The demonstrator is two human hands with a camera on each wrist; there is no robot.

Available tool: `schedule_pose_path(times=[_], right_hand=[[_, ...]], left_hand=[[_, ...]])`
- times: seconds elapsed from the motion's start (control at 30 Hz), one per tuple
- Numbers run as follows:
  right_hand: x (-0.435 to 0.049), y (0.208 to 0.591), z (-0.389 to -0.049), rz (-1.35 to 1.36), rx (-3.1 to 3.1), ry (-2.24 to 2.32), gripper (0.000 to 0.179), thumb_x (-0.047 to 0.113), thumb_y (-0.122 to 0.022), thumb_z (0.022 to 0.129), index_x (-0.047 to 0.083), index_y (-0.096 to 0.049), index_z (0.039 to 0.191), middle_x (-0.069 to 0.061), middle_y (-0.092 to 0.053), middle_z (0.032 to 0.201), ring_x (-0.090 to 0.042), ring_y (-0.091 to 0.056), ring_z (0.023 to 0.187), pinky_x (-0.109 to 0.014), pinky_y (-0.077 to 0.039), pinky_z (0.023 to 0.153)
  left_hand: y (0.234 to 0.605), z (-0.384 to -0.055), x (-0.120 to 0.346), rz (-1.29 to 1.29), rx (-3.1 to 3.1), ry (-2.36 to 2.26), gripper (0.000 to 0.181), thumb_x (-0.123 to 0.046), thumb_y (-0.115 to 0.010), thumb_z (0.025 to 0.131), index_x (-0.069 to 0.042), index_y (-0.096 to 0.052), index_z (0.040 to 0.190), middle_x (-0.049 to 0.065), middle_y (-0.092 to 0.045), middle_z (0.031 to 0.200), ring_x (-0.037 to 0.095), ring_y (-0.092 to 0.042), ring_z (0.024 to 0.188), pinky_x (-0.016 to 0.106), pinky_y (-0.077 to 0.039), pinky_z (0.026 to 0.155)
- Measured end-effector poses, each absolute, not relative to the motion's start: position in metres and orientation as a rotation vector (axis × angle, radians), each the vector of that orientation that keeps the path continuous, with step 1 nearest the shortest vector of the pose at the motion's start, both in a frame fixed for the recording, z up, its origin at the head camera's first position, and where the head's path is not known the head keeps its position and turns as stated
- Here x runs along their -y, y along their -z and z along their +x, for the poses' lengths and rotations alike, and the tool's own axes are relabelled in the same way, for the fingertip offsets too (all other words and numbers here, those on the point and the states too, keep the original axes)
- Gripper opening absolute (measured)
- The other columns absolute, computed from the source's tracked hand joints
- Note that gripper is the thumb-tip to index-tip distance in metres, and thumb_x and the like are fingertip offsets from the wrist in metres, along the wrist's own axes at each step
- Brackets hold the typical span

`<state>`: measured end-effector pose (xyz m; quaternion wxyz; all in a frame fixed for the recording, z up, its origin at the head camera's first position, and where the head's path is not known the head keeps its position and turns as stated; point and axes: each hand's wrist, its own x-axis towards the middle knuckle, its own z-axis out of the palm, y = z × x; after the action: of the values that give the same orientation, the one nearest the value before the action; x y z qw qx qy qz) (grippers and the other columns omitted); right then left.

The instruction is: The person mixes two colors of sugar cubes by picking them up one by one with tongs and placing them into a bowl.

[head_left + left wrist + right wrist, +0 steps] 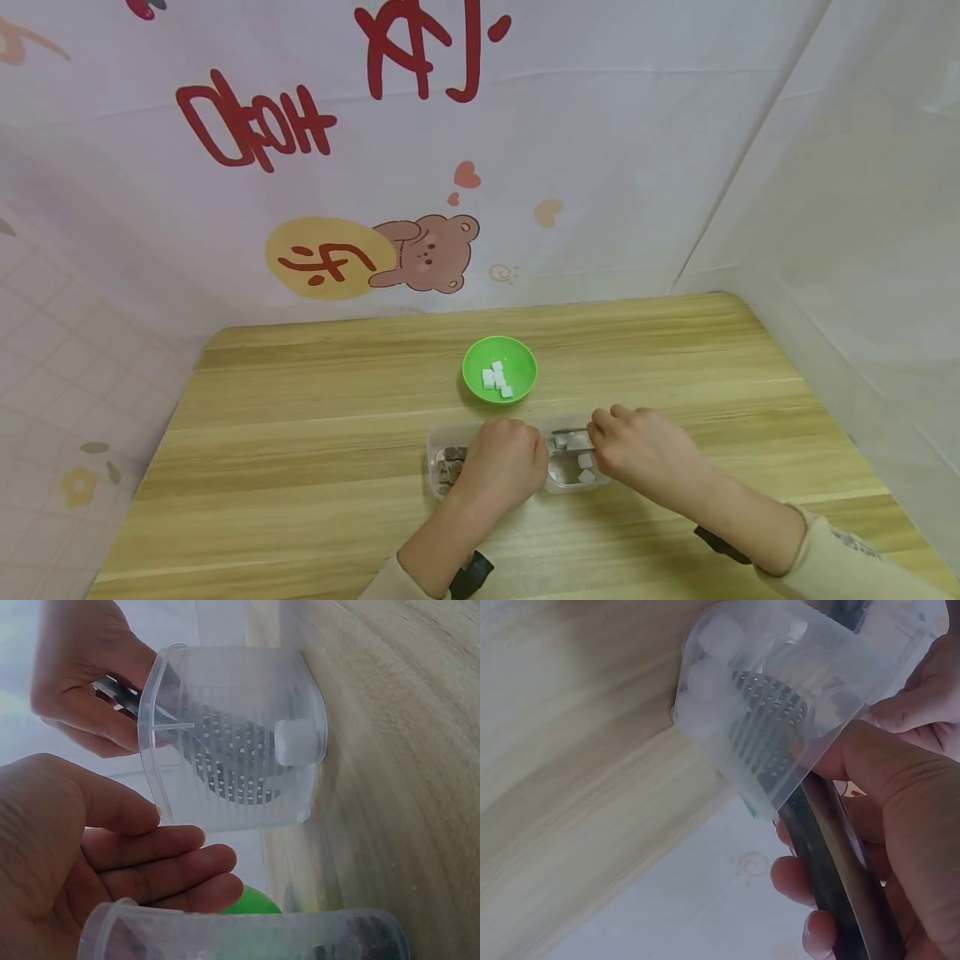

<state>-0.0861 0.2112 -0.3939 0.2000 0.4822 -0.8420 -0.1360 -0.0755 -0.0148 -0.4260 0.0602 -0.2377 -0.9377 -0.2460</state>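
Note:
My right hand (648, 454) grips metal tongs (817, 847) with broad perforated ends. Those ends reach down inside a clear plastic container (232, 667) holding white cubes (586, 461). One white cube (561, 442) lies at the tong ends; whether it is pinched cannot be told. At the container's left side, my left hand (504, 462) holds the rim between thumb and fingers. Just left of it, partly hidden under that hand, a second clear container (432, 454) contains brown cubes (452, 457).
Behind the containers stands a green bowl (525, 379) with several white cubes (498, 379) in it. Everything rests on a wood-grain table (315, 417). A printed white curtain (600, 150) hangs along the back and both sides.

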Motion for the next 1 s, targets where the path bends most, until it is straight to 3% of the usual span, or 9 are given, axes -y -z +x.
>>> schedule_pose_path(times=[0.33, 0.77, 1.0], right_hand=[[-0.215, 0.397, -0.093, 1.32, 2.358, 0.276, 0.03, 0.02, -0.085, 0.067, 0.01, -0.057, 0.069, 0.003, -0.044, 0.068, -0.009, -0.034, 0.054, -0.021, -0.029, 0.043], [-0.214, 0.401, -0.096, 1.318, 2.366, 0.191, 0.031, 0.018, -0.083, 0.067, 0.011, -0.053, 0.07, 0.004, -0.04, 0.066, -0.007, -0.029, 0.055, -0.018, -0.023, 0.045], [-0.214, 0.398, -0.098, 1.36, 2.329, 0.273, 0.026, 0.016, -0.083, 0.071, 0.009, -0.059, 0.071, 0.003, -0.042, 0.066, -0.007, -0.032, 0.054, -0.018, -0.025, 0.045]], left_hand=[[0.425, -0.075, 0.015, -0.705, 2.851, 0.764, 0.045, -0.007, -0.063, 0.091, -0.017, -0.044, 0.051, -0.008, -0.038, 0.05, 0.013, -0.045, 0.055, 0.032, -0.046, 0.06], [0.425, -0.075, 0.015, -0.7, 2.851, 0.762, 0.046, -0.007, -0.062, 0.092, -0.017, -0.043, 0.052, -0.007, -0.037, 0.05, 0.013, -0.043, 0.054, 0.032, -0.045, 0.059], [0.424, -0.075, 0.015, -0.708, 2.84, 0.738, 0.046, -0.007, -0.062, 0.092, -0.017, -0.043, 0.051, -0.007, -0.038, 0.05, 0.013, -0.044, 0.053, 0.033, -0.046, 0.059]])
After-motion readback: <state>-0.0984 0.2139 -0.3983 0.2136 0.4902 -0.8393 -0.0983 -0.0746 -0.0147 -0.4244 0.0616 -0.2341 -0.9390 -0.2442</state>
